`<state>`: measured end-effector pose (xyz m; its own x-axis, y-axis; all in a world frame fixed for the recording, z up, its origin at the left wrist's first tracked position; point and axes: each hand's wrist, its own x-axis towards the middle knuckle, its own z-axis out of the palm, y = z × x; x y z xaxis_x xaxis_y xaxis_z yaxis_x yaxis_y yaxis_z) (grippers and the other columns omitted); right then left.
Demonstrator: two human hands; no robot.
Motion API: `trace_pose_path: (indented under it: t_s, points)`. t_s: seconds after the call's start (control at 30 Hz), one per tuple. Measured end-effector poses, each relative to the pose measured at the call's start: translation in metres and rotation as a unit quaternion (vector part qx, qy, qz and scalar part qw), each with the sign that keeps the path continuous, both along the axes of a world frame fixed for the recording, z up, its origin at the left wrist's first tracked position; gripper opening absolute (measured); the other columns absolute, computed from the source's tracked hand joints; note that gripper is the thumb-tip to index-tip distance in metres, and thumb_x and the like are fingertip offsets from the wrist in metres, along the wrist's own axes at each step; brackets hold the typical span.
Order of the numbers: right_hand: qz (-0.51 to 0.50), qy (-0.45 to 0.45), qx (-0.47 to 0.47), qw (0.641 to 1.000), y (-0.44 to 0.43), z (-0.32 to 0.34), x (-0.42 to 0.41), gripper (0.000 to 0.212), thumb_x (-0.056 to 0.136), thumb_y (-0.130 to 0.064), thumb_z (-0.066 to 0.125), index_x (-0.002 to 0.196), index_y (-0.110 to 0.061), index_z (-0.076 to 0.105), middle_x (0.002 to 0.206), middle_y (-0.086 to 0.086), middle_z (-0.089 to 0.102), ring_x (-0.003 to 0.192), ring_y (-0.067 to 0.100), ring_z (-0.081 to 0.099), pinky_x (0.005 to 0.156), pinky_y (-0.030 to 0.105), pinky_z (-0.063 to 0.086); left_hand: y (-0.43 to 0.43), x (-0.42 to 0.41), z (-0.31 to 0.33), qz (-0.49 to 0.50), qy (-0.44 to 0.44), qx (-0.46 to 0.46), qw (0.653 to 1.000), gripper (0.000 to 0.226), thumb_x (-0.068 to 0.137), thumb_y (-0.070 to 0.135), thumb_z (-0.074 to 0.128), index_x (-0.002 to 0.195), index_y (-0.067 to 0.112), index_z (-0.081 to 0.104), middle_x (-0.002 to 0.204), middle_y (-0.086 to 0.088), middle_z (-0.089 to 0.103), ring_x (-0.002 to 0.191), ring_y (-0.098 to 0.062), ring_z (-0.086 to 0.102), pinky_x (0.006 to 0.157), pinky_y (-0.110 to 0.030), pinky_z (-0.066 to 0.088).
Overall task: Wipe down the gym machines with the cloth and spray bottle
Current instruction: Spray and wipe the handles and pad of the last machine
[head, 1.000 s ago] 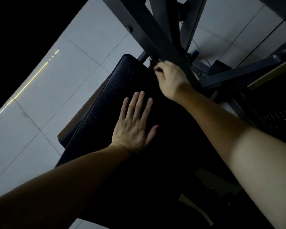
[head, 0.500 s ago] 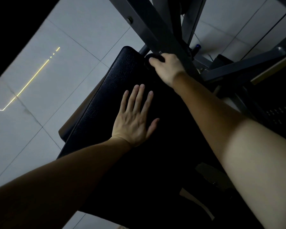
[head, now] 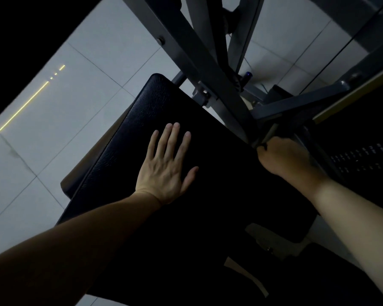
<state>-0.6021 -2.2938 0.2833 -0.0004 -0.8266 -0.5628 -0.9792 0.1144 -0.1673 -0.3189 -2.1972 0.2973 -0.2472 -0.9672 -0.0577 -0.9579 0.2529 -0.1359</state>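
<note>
A black padded bench [head: 139, 120] of the gym machine fills the middle of the dim head view. My left hand [head: 166, 171] lies flat on the pad with its fingers straight and spread. My right hand [head: 290, 160] is at the pad's right edge, just below the grey steel frame [head: 186, 43]. Its fingers are curled round something dark that looks like a cloth, which is mostly hidden under the hand. I cannot make out a spray bottle.
Grey frame beams cross above and to the right of the pad. A small blue-tipped part [head: 249, 74] sits among them. A dark perforated panel [head: 363, 155] lies at the right. Pale floor tiles [head: 75, 91] spread to the left, with a thin bright line across them.
My right hand has slid from the pad's top edge down along the right side to the frame joint. My left hand has stayed flat on the pad.
</note>
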Motion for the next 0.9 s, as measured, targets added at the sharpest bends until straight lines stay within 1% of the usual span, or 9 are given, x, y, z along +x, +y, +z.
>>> trace_pose_path:
  t_s: [0.13,0.2,0.37,0.43,0.53,0.63,0.77,0.83,0.9]
  points:
    - [-0.087,-0.317,-0.011,0.944,-0.045,0.011,0.075,0.045,0.103,-0.037,0.046,0.102,0.003,0.066,0.102,0.025,0.061,0.102,0.033,0.058,0.076,0.030,0.034,0.000,0.000,0.000,0.001,-0.006,-0.001,1.000,0.083,0.098,0.062,0.032,0.161,0.011,0.015,0.167,-0.022,0.008,0.156,-0.035,0.002,0.125,-0.054,0.008]
    - [-0.096,-0.398,-0.030,0.912,-0.050,0.010,0.103,0.040,0.103,-0.035,0.048,0.103,-0.001,0.068,0.094,0.016,0.061,0.093,0.025,0.057,0.073,0.025,0.034,-0.001,0.000,-0.001,0.000,-0.012,-0.002,1.000,0.083,0.098,0.062,0.032,0.161,0.011,0.015,0.167,-0.022,0.008,0.156,-0.035,0.003,0.125,-0.054,0.007]
    - [-0.011,-0.356,-0.105,0.929,-0.021,-0.006,0.064,0.035,0.105,-0.029,0.047,0.104,0.000,0.066,0.093,0.015,0.063,0.094,0.033,0.062,0.070,0.029,0.037,0.000,0.000,-0.001,0.000,-0.013,-0.006,1.000,0.083,0.098,0.062,0.032,0.161,0.012,0.014,0.167,-0.021,0.008,0.156,-0.034,0.003,0.125,-0.054,0.007]
    - [0.029,-0.270,-0.156,0.950,0.004,-0.018,0.029,0.042,0.104,-0.035,0.043,0.107,0.001,0.065,0.102,0.021,0.062,0.097,0.037,0.059,0.076,0.037,0.040,0.000,0.000,-0.001,0.002,-0.014,-0.007,1.000,0.082,0.099,0.062,0.030,0.161,0.012,0.014,0.167,-0.021,0.007,0.156,-0.034,0.002,0.125,-0.053,0.007]
    - [0.081,-0.168,-0.218,0.958,0.052,-0.040,-0.031,0.048,0.099,-0.039,0.035,0.089,-0.001,0.062,0.085,0.019,0.058,0.076,0.038,0.056,0.062,0.036,0.036,0.000,0.000,-0.001,0.004,-0.016,-0.010,1.000,0.081,0.099,0.062,0.030,0.161,0.012,0.014,0.167,-0.020,0.008,0.156,-0.033,0.002,0.125,-0.053,0.007]
    - [0.098,-0.038,-0.182,0.978,0.090,-0.046,-0.090,0.047,0.099,-0.037,0.034,0.077,-0.004,0.060,0.076,0.015,0.059,0.065,0.033,0.055,0.057,0.031,0.033,0.001,-0.001,0.000,0.004,-0.015,-0.011,1.000,0.081,0.099,0.062,0.031,0.161,0.011,0.015,0.167,-0.021,0.009,0.156,-0.034,0.004,0.125,-0.053,0.007]
    - [0.035,0.066,-0.068,0.995,0.093,-0.043,-0.113,0.061,0.102,-0.046,0.023,0.072,-0.012,0.064,0.074,0.009,0.065,0.061,0.023,0.057,0.057,0.029,0.046,0.002,-0.002,0.002,0.010,-0.022,-0.014,1.000,0.081,0.099,0.062,0.029,0.161,0.012,0.015,0.167,-0.020,0.009,0.156,-0.034,0.004,0.125,-0.054,0.008]
    - [0.017,0.025,-0.083,0.996,0.079,-0.038,-0.099,0.061,0.101,-0.048,0.025,0.081,-0.011,0.069,0.086,0.014,0.067,0.072,0.030,0.060,0.066,0.034,0.050,0.003,-0.005,0.004,0.011,-0.023,-0.009,1.000,0.081,0.100,0.062,0.028,0.161,0.011,0.015,0.167,-0.020,0.010,0.156,-0.034,0.004,0.125,-0.054,0.008]
    - [-0.025,-0.121,-0.091,0.988,0.058,-0.030,-0.069,0.050,0.102,-0.043,0.036,0.095,-0.007,0.069,0.098,0.022,0.066,0.089,0.037,0.062,0.077,0.039,0.050,0.005,-0.007,0.005,0.020,-0.028,-0.008,0.999,0.080,0.100,0.061,0.028,0.161,0.011,0.016,0.167,-0.021,0.010,0.156,-0.034,0.005,0.125,-0.053,0.008]
